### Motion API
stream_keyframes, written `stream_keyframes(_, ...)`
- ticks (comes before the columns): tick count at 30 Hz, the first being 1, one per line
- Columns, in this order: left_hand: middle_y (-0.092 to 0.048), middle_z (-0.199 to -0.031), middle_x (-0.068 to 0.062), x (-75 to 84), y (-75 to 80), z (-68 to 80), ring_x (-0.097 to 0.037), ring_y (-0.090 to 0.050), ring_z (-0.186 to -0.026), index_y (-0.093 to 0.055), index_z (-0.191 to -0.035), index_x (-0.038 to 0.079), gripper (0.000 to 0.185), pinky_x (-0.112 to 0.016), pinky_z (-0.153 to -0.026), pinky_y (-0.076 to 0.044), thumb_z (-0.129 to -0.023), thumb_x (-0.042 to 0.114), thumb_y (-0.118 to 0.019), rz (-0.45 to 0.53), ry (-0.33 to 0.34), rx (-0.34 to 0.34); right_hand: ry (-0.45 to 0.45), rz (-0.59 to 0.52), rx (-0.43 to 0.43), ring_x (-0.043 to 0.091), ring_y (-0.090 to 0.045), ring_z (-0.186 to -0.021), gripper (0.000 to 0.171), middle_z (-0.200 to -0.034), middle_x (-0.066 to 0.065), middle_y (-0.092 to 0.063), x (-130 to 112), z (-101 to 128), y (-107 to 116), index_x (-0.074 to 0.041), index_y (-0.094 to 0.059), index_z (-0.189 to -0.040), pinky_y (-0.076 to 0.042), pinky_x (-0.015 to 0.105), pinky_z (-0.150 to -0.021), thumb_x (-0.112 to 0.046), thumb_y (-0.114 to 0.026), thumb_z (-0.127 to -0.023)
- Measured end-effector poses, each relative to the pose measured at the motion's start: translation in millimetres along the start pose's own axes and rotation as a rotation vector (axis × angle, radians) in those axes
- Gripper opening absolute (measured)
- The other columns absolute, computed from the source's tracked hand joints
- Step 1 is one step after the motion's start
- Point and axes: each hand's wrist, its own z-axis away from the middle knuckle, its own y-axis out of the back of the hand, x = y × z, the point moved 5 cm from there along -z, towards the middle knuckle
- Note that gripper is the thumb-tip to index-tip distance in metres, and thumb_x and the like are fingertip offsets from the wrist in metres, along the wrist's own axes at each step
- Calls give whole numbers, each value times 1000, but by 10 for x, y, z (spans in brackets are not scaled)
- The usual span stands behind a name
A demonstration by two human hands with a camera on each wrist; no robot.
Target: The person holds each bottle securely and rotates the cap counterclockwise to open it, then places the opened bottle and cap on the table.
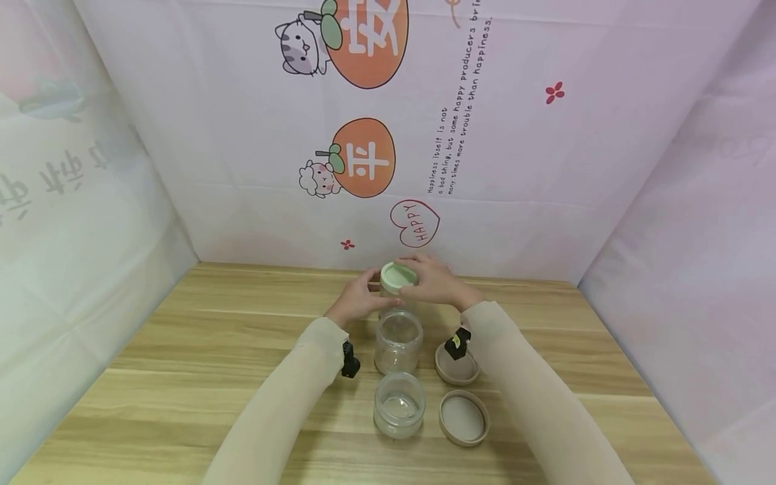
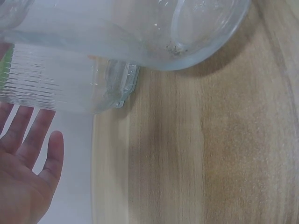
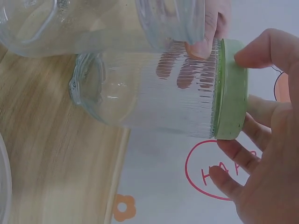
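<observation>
A tall ribbed glass jar (image 3: pixel 182 114) stands upright at the back of the table, topped by a light green lid (image 3: pixel 232 93). My left hand (image 1: pixel 356 299) holds the jar's side near the top, thumb in front and fingers behind, seen through the glass in the right wrist view. On the lid, my right hand (image 1: pixel 435 280) grips the rim between thumb and fingers. Directly in front of this jar is an uncovered clear glass jar (image 1: pixel 397 350), and a shorter uncovered glass jar (image 1: pixel 399 419) sits nearest me in the same row.
Two beige round lids lie right of the jars: one lid (image 1: pixel 458 372) partly under the right wrist's camera, the other lid (image 1: pixel 463 419) closer to me. The wooden table (image 1: pixel 242 350) ends at a printed white cloth (image 1: pixel 267 222) just behind the jar.
</observation>
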Motion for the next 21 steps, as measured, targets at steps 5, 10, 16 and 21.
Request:
stream_keyframes(5, -54, -140, -2, 0, 1, 2, -25, -54, -125, -49, -144, 20, 85, -43, -100, -50, -73, 46, -89, 3, -7, -3, 0, -7, -18, 37, -40, -133, 69, -151, 13, -45, 29, -9, -33, -9, -50, -148, -38, 62, -96, -33, -64, -85)
stream_keyframes(10, -53, -141, -2, -6, -3, -4, -25, -54, -126, -48, -145, 19, 87, -42, -100, -49, -73, 48, -89, 10, -6, -8, -2, -47, -24, 38, -36, -137, 67, -154, 12, -42, 38, -1, -37, -13, -48, -150, -31, 70, -102, -31, -61, -87)
stream_keyframes(16, -53, -142, -2, -10, -11, -6, -26, -53, -127, -49, -145, 20, 85, -43, -102, -49, -74, 46, -88, 14, -10, -12, 1, -97, -9, 38, -36, -137, 66, -154, 11, -43, 11, 24, -16, -13, -48, -150, -31, 68, -103, -35, -61, -88)
stream_keyframes(21, -52, -143, 0, 2, -9, 5, -26, -53, -127, -48, -145, 22, 84, -42, -101, -49, -74, 45, -89, 34, -6, -16, -28, -97, 43, 32, -44, -131, 69, -149, 12, -47, 9, 17, -12, -10, -48, -148, -40, 57, -102, -46, -66, -91)
